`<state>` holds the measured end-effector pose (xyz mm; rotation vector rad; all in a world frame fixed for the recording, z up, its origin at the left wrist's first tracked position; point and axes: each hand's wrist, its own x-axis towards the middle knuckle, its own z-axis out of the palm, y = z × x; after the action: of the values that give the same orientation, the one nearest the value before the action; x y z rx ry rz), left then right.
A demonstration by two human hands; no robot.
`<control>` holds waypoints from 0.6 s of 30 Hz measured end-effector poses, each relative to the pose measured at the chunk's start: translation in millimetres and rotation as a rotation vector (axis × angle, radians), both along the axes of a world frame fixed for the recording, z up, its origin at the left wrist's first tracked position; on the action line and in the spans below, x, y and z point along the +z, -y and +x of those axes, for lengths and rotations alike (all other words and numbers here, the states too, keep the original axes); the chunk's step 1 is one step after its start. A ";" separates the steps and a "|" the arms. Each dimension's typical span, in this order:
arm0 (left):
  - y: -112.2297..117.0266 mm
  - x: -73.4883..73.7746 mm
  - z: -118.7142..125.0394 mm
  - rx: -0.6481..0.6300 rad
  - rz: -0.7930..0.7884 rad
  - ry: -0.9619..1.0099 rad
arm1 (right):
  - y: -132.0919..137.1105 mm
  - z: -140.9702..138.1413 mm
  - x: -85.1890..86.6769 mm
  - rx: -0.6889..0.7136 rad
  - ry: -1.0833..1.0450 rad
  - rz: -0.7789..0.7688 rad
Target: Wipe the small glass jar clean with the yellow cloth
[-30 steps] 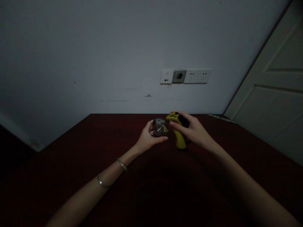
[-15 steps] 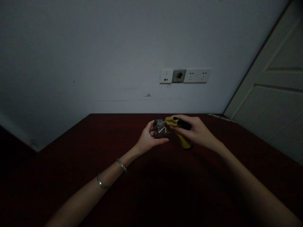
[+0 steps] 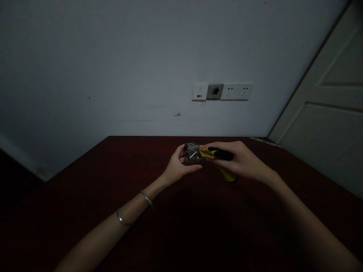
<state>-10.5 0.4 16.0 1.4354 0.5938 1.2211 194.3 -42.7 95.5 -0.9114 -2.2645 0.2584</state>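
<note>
My left hand is wrapped round a small clear, shiny glass cup, held on its side above the table; its far side is hidden by my fingers. Pinched in my right hand is a yellow cloth with black parts. One end of the cloth touches the right side of the glass cup, where its mouth seems to be. Another yellow end hangs down below my right hand. The light is dim, so fine detail is lost.
A dark red table lies under both hands and reaches a pale wall. On the wall sits a row of sockets. A panelled door stands at the right. A thin patterned strip lies at the table's far right edge.
My right hand has shifted a little to the right and down with the yellow cloth, its wrist turned slightly. My left hand and the glass cup stay nearly still.
</note>
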 end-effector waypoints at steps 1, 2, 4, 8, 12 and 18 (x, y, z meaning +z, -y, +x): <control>0.1 0.1 -0.2 0.002 -0.004 -0.004 | 1.3 -0.1 1.6 0.002 0.002 -0.014; 0.3 -0.2 -0.3 0.004 -0.006 -0.005 | 2.4 0.0 2.9 0.003 -0.003 -0.026; 0.3 -2.0 -0.7 0.001 -0.003 -0.007 | 3.4 0.7 4.3 -0.005 -0.030 -0.034; -0.1 -7.4 -1.3 -0.006 -0.005 -0.014 | 0.6 3.3 2.2 -0.037 -0.086 -0.024; -0.2 -9.2 -1.1 -0.037 0.007 -0.005 | -3.2 3.4 -0.6 -0.033 -0.074 -0.019; 0.5 -5.5 0.1 -0.048 0.004 0.011 | -1.0 0.6 -0.2 0.013 -0.034 -0.020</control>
<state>-10.4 -0.1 10.5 1.4382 0.5465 1.1918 194.9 -41.6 95.3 -0.8965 -2.2413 0.3011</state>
